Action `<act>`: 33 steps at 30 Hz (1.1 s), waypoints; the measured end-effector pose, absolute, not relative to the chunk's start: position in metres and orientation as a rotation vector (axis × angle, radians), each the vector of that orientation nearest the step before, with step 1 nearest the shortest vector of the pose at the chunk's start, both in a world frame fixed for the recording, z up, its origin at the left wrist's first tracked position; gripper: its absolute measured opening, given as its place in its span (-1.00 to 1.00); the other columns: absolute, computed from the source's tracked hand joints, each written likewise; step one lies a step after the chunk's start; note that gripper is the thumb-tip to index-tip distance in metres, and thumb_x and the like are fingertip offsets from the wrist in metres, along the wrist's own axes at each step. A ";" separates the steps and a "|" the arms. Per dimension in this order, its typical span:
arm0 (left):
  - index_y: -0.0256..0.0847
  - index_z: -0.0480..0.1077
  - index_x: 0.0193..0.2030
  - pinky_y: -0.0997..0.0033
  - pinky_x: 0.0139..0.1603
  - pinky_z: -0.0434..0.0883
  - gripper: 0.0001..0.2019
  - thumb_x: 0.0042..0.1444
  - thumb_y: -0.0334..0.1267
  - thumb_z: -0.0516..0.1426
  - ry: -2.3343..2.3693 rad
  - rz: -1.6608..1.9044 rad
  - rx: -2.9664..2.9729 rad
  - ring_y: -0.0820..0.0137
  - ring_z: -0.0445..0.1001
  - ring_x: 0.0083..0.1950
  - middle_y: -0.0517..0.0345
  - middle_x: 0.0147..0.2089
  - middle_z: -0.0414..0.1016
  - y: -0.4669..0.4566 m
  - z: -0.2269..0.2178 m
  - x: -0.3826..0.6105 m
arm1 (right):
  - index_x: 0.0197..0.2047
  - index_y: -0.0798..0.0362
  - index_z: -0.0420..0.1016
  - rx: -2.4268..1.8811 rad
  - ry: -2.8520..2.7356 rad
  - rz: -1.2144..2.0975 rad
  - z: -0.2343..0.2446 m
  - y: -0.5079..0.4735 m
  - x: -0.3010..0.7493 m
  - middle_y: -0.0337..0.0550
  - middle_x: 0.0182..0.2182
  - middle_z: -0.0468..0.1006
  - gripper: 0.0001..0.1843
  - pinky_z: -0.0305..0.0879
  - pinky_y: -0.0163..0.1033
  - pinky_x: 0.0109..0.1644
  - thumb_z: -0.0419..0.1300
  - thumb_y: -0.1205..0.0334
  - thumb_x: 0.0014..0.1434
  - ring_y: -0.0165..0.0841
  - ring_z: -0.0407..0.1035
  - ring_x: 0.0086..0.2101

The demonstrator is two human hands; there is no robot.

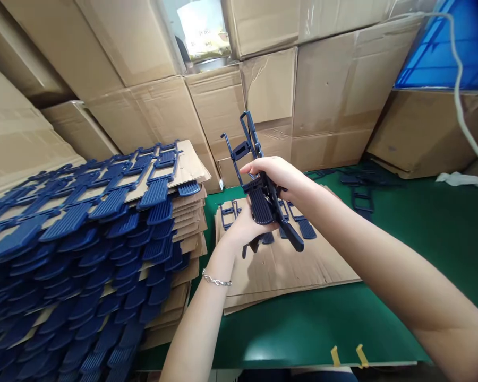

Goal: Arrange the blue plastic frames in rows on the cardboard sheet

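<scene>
Head view: both hands up over the green surface (422, 233), mid-air above a cardboard sheet (302, 270). Left hand (245, 225) closed from below on a dark blue plastic part (263, 201), ribbed paddle facing the camera. Right hand (279, 172) clamped over the top of the same part, fingers curled round its frame. Thin frame end sticks up past the right hand toward the boxes (330, 90) stacked along the far edge. More blue parts (298, 225) lying flat on the cardboard sheet, just under the hands. Tall stack (103, 233) of blue parts layered between cardboard sheets at the left edge. Bracelet (216, 280) on the left wrist. Loose parts (362, 193) near the far edge, right of centre. Blue crate (450, 53) on a box at the far right corner.
</scene>
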State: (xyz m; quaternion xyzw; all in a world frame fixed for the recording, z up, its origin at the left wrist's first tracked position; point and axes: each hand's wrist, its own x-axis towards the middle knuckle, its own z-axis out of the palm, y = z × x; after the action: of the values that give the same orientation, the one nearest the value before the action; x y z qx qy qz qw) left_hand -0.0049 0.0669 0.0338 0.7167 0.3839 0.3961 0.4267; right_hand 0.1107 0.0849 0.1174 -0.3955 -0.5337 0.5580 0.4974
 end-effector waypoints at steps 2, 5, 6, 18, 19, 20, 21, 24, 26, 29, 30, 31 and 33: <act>-0.25 -0.04 0.20 0.39 0.01 0.27 -0.14 -0.25 -0.29 0.30 0.849 1.013 1.716 0.34 0.27 0.03 -0.01 0.05 0.24 0.071 0.032 -0.007 | -0.40 0.12 0.50 -0.963 -1.258 1.363 0.118 0.087 0.112 -0.18 -0.50 0.32 -0.73 0.16 -0.34 -0.57 0.05 0.36 -0.21 -0.44 0.21 -0.54; -0.23 -0.16 0.28 0.42 -0.03 0.30 -0.03 -0.23 -0.28 0.29 0.774 1.066 1.579 0.38 0.33 -0.05 0.03 0.00 0.30 0.080 0.026 -0.002 | -0.36 0.12 0.48 -0.991 -1.191 1.335 0.118 0.093 0.119 -0.20 -0.53 0.27 -0.69 0.15 -0.34 -0.56 0.05 0.33 -0.23 -0.47 0.15 -0.57; -0.24 -0.16 0.29 0.42 -0.03 0.30 -0.05 -0.21 -0.28 0.28 0.755 1.087 1.554 0.39 0.34 -0.05 0.04 -0.01 0.31 0.084 0.023 0.000 | -0.34 0.13 0.47 -0.995 -1.169 1.321 0.118 0.095 0.122 -0.20 -0.54 0.26 -0.68 0.15 -0.34 -0.54 0.05 0.34 -0.24 -0.48 0.13 -0.58; -0.35 0.19 0.10 0.41 0.07 0.29 -0.47 -0.08 -0.51 0.11 0.761 1.321 1.367 0.41 0.32 0.03 -0.02 0.07 0.30 0.100 0.019 0.030 | -0.28 0.15 0.43 -1.006 -1.129 1.237 0.106 0.091 0.143 -0.19 -0.54 0.31 -0.63 0.21 -0.34 -0.50 0.08 0.29 -0.25 -0.46 0.19 -0.57; -0.36 0.22 0.07 0.41 0.05 0.30 -0.50 -0.09 -0.49 0.11 0.765 1.368 1.352 0.41 0.34 0.00 -0.03 0.04 0.32 0.101 0.018 0.032 | -0.29 0.13 0.43 -1.006 -1.148 1.238 0.105 0.087 0.141 -0.20 -0.54 0.31 -0.65 0.20 -0.33 -0.52 0.07 0.28 -0.23 -0.45 0.20 -0.57; -0.35 0.23 0.05 0.40 0.02 0.31 -0.52 -0.09 -0.47 0.12 0.763 1.392 1.347 0.42 0.36 -0.04 -0.01 0.01 0.34 0.103 0.017 0.034 | -0.31 0.12 0.43 -1.008 -1.174 1.233 0.105 0.083 0.140 -0.21 -0.55 0.31 -0.67 0.19 -0.34 -0.54 0.06 0.27 -0.22 -0.45 0.20 -0.58; -0.34 0.24 0.03 0.41 -0.03 0.33 -0.54 -0.09 -0.47 0.11 0.756 1.407 1.354 0.42 0.37 -0.08 0.01 -0.03 0.36 0.103 0.016 0.035 | -0.34 0.11 0.43 -1.009 -1.202 1.225 0.105 0.078 0.139 -0.21 -0.56 0.31 -0.70 0.18 -0.34 -0.55 0.05 0.27 -0.22 -0.45 0.20 -0.58; -0.31 0.28 -0.02 0.46 -0.11 0.34 -0.59 -0.10 -0.46 0.10 0.737 1.486 1.448 0.44 0.38 -0.15 0.08 -0.13 0.40 0.101 0.016 0.034 | -0.47 0.13 0.42 -0.967 -1.263 1.156 0.101 0.061 0.136 -0.19 -0.53 0.34 -0.81 0.21 -0.37 -0.49 0.04 0.31 -0.21 -0.42 0.27 -0.50; -0.26 0.31 -0.06 0.47 -0.13 0.32 -0.63 -0.07 -0.46 0.06 0.809 1.541 1.567 0.45 0.38 -0.18 0.14 -0.18 0.41 0.097 0.016 0.032 | -0.50 0.13 0.41 -0.919 -1.269 1.103 0.097 0.052 0.137 -0.18 -0.49 0.36 -0.86 0.24 -0.38 -0.42 0.06 0.32 -0.18 -0.40 0.30 -0.42; -0.17 0.33 -0.09 0.49 -0.19 0.28 -0.67 -0.04 -0.46 0.03 1.016 1.528 1.738 0.45 0.36 -0.23 0.22 -0.25 0.42 0.093 0.017 0.025 | -0.47 0.12 0.40 -0.818 -1.179 0.947 0.092 0.040 0.141 -0.20 -0.42 0.36 -0.90 0.23 -0.39 -0.39 0.09 0.30 -0.08 -0.44 0.29 -0.40; -0.15 0.33 -0.10 0.50 -0.21 0.27 -0.67 -0.04 -0.46 0.04 1.067 1.517 1.769 0.46 0.36 -0.23 0.23 -0.26 0.41 0.093 0.018 0.022 | -0.46 0.11 0.39 -0.759 -1.107 0.886 0.092 0.036 0.144 -0.19 -0.39 0.35 -0.91 0.24 -0.38 -0.38 0.09 0.30 -0.05 -0.45 0.28 -0.40; -0.16 0.33 -0.11 0.52 -0.24 0.27 -0.69 -0.03 -0.45 0.05 1.083 1.514 1.764 0.47 0.35 -0.25 0.24 -0.26 0.41 0.094 0.019 0.020 | -0.46 0.11 0.38 -0.693 -1.022 0.823 0.093 0.032 0.148 -0.19 -0.37 0.33 -0.91 0.26 -0.35 -0.36 0.07 0.30 -0.02 -0.45 0.28 -0.40; -0.19 0.33 -0.16 0.55 -0.30 0.26 -0.77 -0.01 -0.40 0.07 1.045 1.530 1.676 0.50 0.33 -0.31 0.23 -0.31 0.38 0.095 0.021 0.017 | -0.46 0.12 0.34 -0.592 -0.861 0.735 0.096 0.022 0.159 -0.16 -0.36 0.29 -0.87 0.31 -0.26 -0.33 0.02 0.30 0.03 -0.41 0.28 -0.38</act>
State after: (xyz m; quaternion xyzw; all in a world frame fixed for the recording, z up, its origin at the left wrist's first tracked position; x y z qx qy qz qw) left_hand 0.0175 0.0951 0.0207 0.6366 0.3966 0.5810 0.3161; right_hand 0.1591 0.0222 0.0955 -0.2763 -0.4020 0.3430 0.8028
